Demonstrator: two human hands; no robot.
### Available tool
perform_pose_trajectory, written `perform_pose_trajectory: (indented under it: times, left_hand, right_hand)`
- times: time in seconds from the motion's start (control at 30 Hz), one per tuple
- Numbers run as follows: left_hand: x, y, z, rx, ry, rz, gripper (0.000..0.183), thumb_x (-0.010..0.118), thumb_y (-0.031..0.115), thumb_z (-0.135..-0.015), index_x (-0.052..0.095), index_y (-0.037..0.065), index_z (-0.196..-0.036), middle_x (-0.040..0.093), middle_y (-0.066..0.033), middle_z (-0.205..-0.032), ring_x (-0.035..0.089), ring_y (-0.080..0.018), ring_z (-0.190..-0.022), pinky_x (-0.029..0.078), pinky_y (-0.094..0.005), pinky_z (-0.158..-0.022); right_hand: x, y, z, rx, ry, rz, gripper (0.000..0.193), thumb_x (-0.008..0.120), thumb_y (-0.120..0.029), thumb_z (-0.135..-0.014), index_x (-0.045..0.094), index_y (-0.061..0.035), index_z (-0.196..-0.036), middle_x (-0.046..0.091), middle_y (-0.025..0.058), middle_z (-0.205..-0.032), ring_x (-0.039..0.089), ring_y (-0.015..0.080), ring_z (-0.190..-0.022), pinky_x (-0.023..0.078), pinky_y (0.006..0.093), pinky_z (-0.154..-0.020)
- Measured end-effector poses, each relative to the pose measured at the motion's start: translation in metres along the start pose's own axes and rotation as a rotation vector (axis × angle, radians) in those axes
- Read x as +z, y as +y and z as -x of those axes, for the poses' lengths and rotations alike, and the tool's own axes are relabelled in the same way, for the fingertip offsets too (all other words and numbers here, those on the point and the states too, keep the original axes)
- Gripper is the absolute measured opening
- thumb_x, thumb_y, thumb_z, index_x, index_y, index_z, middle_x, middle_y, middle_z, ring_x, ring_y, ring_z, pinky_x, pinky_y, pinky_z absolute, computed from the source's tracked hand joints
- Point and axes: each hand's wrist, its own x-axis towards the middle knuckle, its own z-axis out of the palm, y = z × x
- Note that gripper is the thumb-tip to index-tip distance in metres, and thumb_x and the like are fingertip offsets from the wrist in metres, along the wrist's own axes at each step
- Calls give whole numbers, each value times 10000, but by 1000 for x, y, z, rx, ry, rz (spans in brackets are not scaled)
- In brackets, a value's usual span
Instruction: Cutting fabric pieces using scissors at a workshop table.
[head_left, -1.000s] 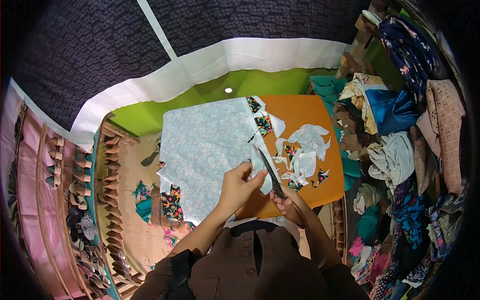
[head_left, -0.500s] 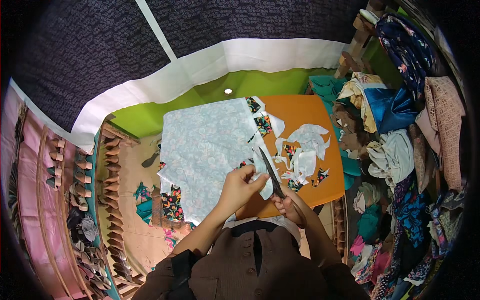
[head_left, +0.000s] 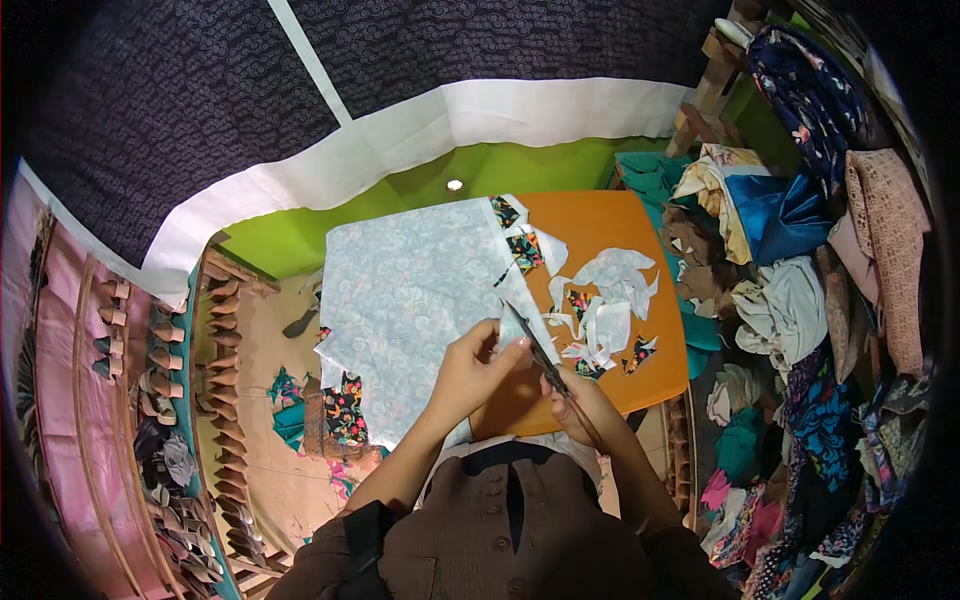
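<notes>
My right hand (head_left: 580,402) is closed around the handles of dark scissors (head_left: 534,346). Their blades point up and to the left, against a small piece of white-backed fabric (head_left: 508,327). Fingers and thumb of my left hand (head_left: 481,362) pinch that piece beside the blades; part of it is hidden by the hand. A large sheet of white-backed floral fabric (head_left: 410,290) covers the left of the orange table (head_left: 590,212), partly under my left hand. Right of the scissors lie white and floral fabric scraps (head_left: 605,325).
Heaps of coloured cloth (head_left: 790,310) rise at the right. Wooden shoe lasts (head_left: 228,400) line racks on the left. Fabric scraps (head_left: 345,405) lie on the floor left of the table. A dark patterned curtain (head_left: 420,60) with a white border hangs beyond.
My left hand has tilted and shifted slightly left and up. The pinched fabric, which hung below the blades, now shows less. The scissors have tipped further left, their blades closer together.
</notes>
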Motion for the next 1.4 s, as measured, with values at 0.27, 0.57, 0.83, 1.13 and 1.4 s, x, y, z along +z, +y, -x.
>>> perform_pose_trajectory:
  times: [0.27, 0.57, 0.83, 1.13, 1.4]
  left_hand:
    - [7, -1, 5, -58, 10, 86, 178, 580, 182, -817, 563, 5, -803, 504, 34, -615, 396, -20, -552, 327, -181, -497]
    - [13, -1, 7, -19, 34, 120, 138, 578, 122, -819, 542, -6, -854, 533, 19, -659, 449, -23, -572, 347, -175, -503]
    - [19, 1, 11, -83, 92, 173, 159, 594, 135, -803, 567, -11, -858, 533, 31, -656, 401, -4, -561, 330, -166, -488]
    - [25, 3, 12, -25, 136, 207, 158, 597, 129, -800, 557, -16, -848, 557, 11, -686, 422, -15, -585, 353, -170, -515]
    - [23, 6, 11, -33, 110, 139, 162, 601, 116, -789, 539, -13, -863, 550, -8, -718, 450, -28, -626, 379, -181, -556]
  right_hand:
    - [-1, -3, 3, 54, -85, -300, 744, 454, -721, -657, 413, -39, -952, 346, -43, -705, 268, 39, -570, 253, 176, -495]
    - [7, -4, 3, 4, -12, -219, 806, 385, -756, -655, 404, -45, -1034, 300, -56, -722, 251, 25, -594, 220, 164, -495]
    - [16, 24, 1, 127, -30, -495, 796, 421, -761, -611, 405, -73, -1010, 311, -56, -718, 249, 30, -565, 219, 162, -479]
    - [20, 15, 3, -50, 50, -323, 642, 307, -623, -810, 438, -30, -1017, 377, -24, -728, 344, 48, -610, 289, 189, -525]
    - [16, 19, 3, 2, 56, -214, 653, 312, -599, -820, 436, 4, -1038, 423, 42, -728, 396, 126, -625, 339, 251, -556]
